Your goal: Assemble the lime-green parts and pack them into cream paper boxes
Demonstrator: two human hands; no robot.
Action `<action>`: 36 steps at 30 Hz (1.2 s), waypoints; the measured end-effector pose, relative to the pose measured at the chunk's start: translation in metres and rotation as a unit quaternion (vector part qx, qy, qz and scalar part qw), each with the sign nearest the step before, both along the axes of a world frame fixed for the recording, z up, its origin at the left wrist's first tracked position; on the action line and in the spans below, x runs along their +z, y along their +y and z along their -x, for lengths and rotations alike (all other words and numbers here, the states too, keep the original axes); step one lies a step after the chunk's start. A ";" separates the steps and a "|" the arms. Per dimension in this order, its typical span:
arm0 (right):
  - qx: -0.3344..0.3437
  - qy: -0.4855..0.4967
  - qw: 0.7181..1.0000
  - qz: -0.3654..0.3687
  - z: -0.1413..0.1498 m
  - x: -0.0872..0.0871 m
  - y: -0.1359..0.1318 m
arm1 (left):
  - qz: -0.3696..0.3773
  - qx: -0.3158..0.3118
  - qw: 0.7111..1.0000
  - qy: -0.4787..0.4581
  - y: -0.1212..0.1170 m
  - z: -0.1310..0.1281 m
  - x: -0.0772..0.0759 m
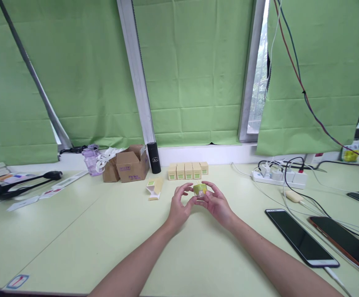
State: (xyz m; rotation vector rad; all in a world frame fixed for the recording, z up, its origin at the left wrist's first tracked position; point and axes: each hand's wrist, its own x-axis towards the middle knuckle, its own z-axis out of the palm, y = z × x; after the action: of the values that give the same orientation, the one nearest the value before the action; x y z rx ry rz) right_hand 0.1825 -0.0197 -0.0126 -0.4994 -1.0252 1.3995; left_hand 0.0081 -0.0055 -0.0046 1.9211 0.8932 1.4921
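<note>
My left hand and my right hand meet above the table, holding a small round jar between them. Yellow-green wrapping covers the jar's upper part, and its lower part looks clear. The right fingers and thumb grip it from the right; the left fingers curl around its left side, with the thumb at its lower edge. Just beyond the hands stands a row of several small cream boxes with green labels. To the left of this row lies an opened box of the same kind, its flaps out.
A brown carton, a black tumbler and a purple bottle stand at the back left. On the right are a power strip with cables, a white-framed phone and a brown-edged phone. A black headset-like object lies far left.
</note>
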 end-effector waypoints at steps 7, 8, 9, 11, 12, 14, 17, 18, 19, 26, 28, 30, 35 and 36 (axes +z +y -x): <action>0.012 0.042 0.998 0.040 -0.002 -0.003 0.002 | -0.011 -0.038 0.999 -0.001 -0.001 -0.001 -0.003; 0.014 0.041 0.998 0.042 -0.001 -0.004 0.003 | -0.010 -0.038 0.999 -0.001 -0.001 0.000 -0.003; 0.015 0.039 0.998 0.043 -0.001 -0.005 0.003 | -0.009 -0.037 0.999 -0.001 0.000 0.000 -0.004; 0.019 0.033 0.998 0.040 0.000 -0.006 0.004 | -0.007 -0.033 0.999 -0.003 0.000 0.000 -0.004; 0.019 0.031 0.999 0.038 0.000 -0.007 0.004 | -0.005 -0.032 0.999 -0.003 0.000 0.000 -0.005; 0.017 0.031 0.999 0.040 -0.001 -0.007 0.004 | -0.002 -0.031 1.000 0.000 0.001 0.000 -0.005; 0.003 0.042 0.998 0.052 -0.001 -0.008 0.005 | 0.014 -0.026 1.000 -0.001 0.002 -0.001 -0.006; -0.004 0.042 0.998 0.056 -0.002 -0.008 0.005 | 0.022 -0.024 0.999 -0.004 0.003 -0.001 -0.006; -0.013 0.037 0.998 0.058 -0.002 -0.008 0.005 | 0.031 -0.023 0.999 -0.009 0.003 -0.001 -0.006; -0.083 -0.016 0.995 0.050 -0.001 -0.005 0.002 | 0.081 -0.034 0.996 -0.022 0.006 -0.003 -0.009; -0.098 -0.038 0.994 0.035 0.000 -0.005 0.001 | 0.094 -0.047 0.994 -0.026 0.007 -0.003 -0.009; -0.108 -0.063 0.992 0.014 0.000 -0.005 0.002 | 0.106 -0.062 0.992 -0.034 0.008 -0.003 -0.008; -0.139 -0.113 0.984 -0.018 0.001 -0.009 0.005 | 0.118 -0.080 0.989 -0.039 0.009 -0.001 -0.007; -0.141 -0.118 0.983 -0.019 0.001 -0.010 0.006 | 0.115 -0.080 0.989 -0.039 0.010 -0.001 -0.007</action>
State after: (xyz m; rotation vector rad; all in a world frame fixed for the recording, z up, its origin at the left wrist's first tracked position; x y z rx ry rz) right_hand 0.1816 -0.0139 -0.0224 -0.7653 -1.1197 1.0839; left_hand 0.0093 0.0040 -0.0115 1.7126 0.8173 1.3013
